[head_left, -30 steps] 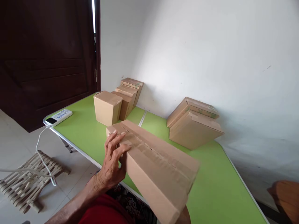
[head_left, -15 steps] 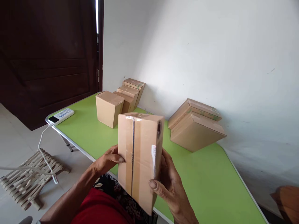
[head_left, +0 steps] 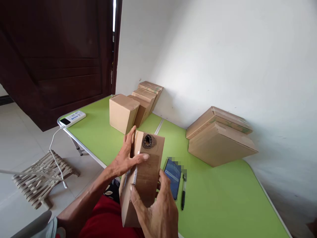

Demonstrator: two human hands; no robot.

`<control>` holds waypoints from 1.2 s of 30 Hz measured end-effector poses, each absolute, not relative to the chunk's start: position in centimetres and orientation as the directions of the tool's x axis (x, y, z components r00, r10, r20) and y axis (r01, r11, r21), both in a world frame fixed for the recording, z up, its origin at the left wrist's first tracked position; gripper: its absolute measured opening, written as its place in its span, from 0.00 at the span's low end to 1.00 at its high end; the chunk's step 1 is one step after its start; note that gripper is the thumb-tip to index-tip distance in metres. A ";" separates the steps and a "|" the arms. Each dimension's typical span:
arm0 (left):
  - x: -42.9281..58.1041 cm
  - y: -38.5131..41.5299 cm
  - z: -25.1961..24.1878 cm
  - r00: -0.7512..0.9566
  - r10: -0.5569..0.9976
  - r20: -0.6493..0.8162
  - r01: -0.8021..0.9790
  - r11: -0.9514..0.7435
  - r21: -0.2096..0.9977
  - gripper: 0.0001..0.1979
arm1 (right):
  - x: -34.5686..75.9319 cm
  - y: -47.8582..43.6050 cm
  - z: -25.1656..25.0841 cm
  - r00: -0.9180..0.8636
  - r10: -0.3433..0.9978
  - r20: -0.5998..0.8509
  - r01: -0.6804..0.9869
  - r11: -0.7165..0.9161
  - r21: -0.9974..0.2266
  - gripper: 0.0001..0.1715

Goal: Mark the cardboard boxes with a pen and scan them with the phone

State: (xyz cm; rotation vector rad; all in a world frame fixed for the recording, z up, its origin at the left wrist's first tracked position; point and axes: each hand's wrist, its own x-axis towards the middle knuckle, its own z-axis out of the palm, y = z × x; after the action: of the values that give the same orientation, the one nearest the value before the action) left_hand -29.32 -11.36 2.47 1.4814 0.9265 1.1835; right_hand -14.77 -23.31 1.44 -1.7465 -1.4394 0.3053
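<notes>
Both hands hold a taped cardboard box [head_left: 148, 178] upright over the near edge of the green table. A narrow side faces me, with a dark-rimmed hole near its top and a white label strip along its left edge. My left hand [head_left: 128, 158] grips the upper left, its thumb lying across the narrow side below the hole. Lower down, my right hand [head_left: 158, 205] is wrapped round the box, thumb on the near left and fingers on the right side. Just right of the box, a phone [head_left: 172, 177] with a lit screen and a black pen [head_left: 183, 193] lie on the table.
Several cardboard boxes [head_left: 123, 112] stand in a row at the back left of the green table [head_left: 223, 201]. Two more boxes [head_left: 220, 145] lean by the wall at right. A white power bank-like device [head_left: 74, 118] with a cable sits at the left corner, above a woven stool [head_left: 44, 175].
The box has been turned so its narrow side with the hole faces me, and it sits lower. My left hand has moved up it. The phone and pen have come into view.
</notes>
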 end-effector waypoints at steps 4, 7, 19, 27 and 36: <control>-29.6 -12.0 3.5 0.313 0.942 0.121 -0.056 -0.109 0.992 0.58 | -13.2 -21.9 4.1 0.347 0.930 0.121 0.455 -0.053 -0.889 0.44; -29.4 -13.3 4.1 0.411 0.910 0.059 -0.031 -0.051 0.998 0.53 | -12.2 -20.3 6.7 0.375 0.921 0.105 0.337 -0.030 -0.941 0.41; -28.8 -14.3 2.5 0.315 0.926 -0.206 0.224 0.139 0.965 0.38 | -12.5 -17.7 4.4 0.298 0.955 -0.006 0.364 -0.119 -0.924 0.28; -28.2 -13.9 2.7 0.274 0.950 -0.148 0.364 0.040 0.930 0.24 | -13.4 -16.9 3.8 0.339 0.941 0.013 0.477 -0.160 -0.865 0.26; -28.5 -13.6 3.0 0.254 0.949 -0.188 0.349 0.091 0.933 0.22 | -13.5 -17.7 3.0 0.307 0.950 0.059 0.416 -0.078 -0.906 0.23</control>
State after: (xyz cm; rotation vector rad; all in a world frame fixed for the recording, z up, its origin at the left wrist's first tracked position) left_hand -28.48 -13.61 3.02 1.4606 1.2889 0.7085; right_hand -13.53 -17.70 2.99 -1.6611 -1.2570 0.7332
